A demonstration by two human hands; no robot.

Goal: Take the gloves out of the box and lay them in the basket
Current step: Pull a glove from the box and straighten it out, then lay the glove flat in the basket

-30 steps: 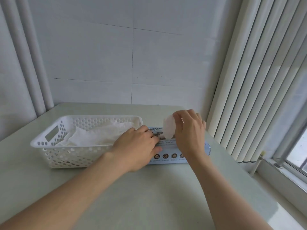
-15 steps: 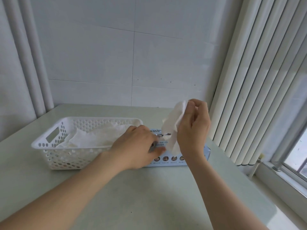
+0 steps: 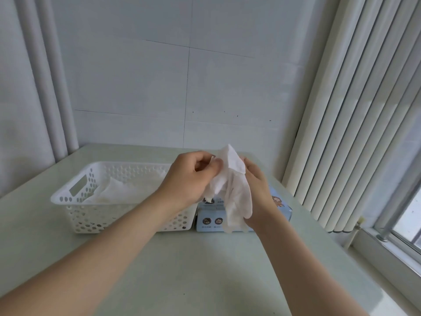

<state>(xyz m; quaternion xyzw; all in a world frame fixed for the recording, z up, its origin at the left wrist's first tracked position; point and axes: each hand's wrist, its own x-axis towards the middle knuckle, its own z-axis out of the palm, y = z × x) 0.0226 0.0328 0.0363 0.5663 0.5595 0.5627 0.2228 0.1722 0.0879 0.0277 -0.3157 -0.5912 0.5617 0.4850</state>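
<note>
Aloft, glove (image 3: 234, 190) between left fingers (image 3: 215, 164), right fingers (image 3: 249, 165).

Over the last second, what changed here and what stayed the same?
The right hand drew the white glove up out of the light blue glove box, and the glove now hangs in front of it. The left hand left the box, rose and pinches the glove's top edge too. The white basket, the gloves in it and the box stayed put.

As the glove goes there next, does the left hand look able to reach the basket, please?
Probably yes: the left hand holds the glove right by the open-topped basket, nothing between.
</note>
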